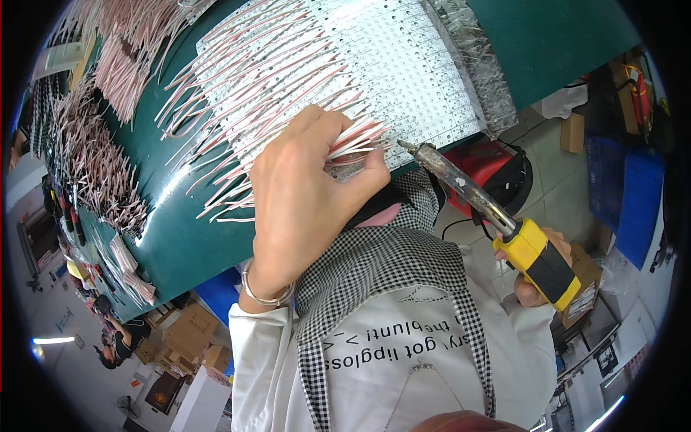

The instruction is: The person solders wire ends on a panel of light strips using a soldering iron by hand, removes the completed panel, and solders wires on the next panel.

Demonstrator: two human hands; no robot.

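My left hand (299,191) is closed around a bunch of thin red and white wires (360,137), whose ends poke out past the thumb and fingertips. Under and beyond it lies a white sheet of small circuit boards (403,65). Rows of red and white wires (281,65) stick out from the sheet's left part. My right hand (529,291) grips a yellow and black soldering gun (536,259), its fingers partly hidden behind the handle. The gun's dark metal tip points at the wire ends by my left thumb; whether they touch, I cannot tell.
Piles of loose wires (97,158) cover the left of the green table (561,36). Clear plastic wrap (479,65) lies along the sheet's right edge. A red and black object (497,176) stands below the table's edge, and blue crates (640,209) are at the right. Another person (119,342) is far left.
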